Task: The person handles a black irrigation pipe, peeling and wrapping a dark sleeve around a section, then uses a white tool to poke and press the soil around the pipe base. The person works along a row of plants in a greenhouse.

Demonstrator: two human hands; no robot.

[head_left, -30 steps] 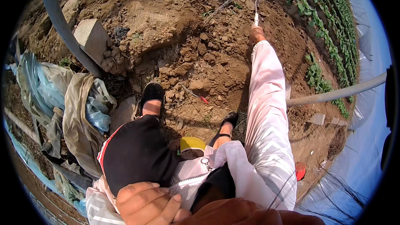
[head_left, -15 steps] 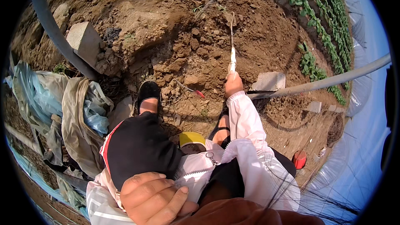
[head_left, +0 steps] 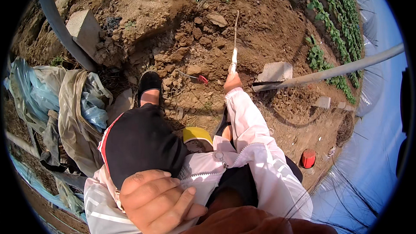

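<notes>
My right hand (head_left: 232, 82), in a white jacket sleeve, is stretched out over the loose brown soil and shut on a thin stick (head_left: 235, 39). The stick has a white wrapped lower part and points away from me across the dirt clods. My left hand (head_left: 156, 199) lies low in the picture on my black-trousered knee (head_left: 138, 143) and the white jacket, fingers loosely apart, holding nothing. A small red-handled tool (head_left: 200, 79) lies on the soil just left of my right hand.
My black shoe (head_left: 150, 83) stands on the soil, a yellow object (head_left: 196, 134) under me. A grey pipe (head_left: 333, 71) and flat stone (head_left: 275, 72) lie right, a concrete block (head_left: 84, 26) and crumpled plastic sheets (head_left: 69, 104) left. Green plants (head_left: 323, 24) line the far right; a red cup (head_left: 308, 158) sits nearby.
My right arm has drawn back toward me and to the left, bringing the stick nearer. The left hand has stayed on the knee.
</notes>
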